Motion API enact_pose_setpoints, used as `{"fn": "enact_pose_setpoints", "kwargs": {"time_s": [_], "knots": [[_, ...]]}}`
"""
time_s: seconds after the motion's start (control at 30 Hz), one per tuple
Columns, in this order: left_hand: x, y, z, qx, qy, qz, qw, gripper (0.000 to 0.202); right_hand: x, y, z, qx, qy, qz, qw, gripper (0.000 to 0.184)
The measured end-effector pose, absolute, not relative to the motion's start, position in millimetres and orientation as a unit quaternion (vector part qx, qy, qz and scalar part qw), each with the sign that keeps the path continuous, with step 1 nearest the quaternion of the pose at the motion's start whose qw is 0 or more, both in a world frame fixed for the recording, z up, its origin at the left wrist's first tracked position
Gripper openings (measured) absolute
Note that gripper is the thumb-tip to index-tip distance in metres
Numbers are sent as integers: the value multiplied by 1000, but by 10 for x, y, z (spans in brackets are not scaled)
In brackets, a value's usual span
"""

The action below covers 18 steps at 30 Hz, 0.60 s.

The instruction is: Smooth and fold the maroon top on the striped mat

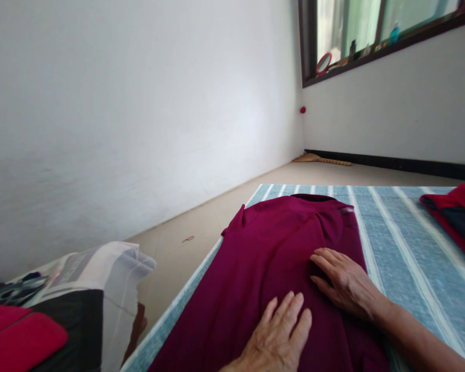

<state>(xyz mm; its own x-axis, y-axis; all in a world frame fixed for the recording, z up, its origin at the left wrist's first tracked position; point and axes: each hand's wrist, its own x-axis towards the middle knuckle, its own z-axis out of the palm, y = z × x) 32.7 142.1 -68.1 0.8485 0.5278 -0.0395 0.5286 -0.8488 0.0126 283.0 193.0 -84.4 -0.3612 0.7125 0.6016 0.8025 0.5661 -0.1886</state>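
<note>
A dark magenta garment lies spread over a blue and white striped cloth, its collar end pointing away from me. One side of it is folded over along the right. My left hand rests flat on the middle of the garment, fingers stretched forward. Farther up and to the right, my right hand also lies on the fabric near its right edge, fingers extended and pointing left. Neither hand grips the cloth. The garment's near end runs out of view below.
A folded red and black garment lies at the right. Left of the striped cloth are a white plastic bag and red fabric. A broom lies by the far wall, below a window sill with small items.
</note>
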Motion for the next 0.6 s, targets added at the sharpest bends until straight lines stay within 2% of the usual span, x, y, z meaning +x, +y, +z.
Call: {"fn": "enact_pose_setpoints", "kwargs": {"time_s": [0.17, 0.37, 0.6], "knots": [[325, 1421, -747, 961, 276, -16, 9, 66, 2621, 1809, -660, -437, -820, -86, 360, 33], [338, 1447, -850, 959, 281, 5, 21, 57, 2368, 1684, -737, -396, -877, -5, 272, 46], [331, 1496, -751, 949, 296, 40, 102, 50, 2391, 1723, -819, -404, -889, -6, 218, 47]]}}
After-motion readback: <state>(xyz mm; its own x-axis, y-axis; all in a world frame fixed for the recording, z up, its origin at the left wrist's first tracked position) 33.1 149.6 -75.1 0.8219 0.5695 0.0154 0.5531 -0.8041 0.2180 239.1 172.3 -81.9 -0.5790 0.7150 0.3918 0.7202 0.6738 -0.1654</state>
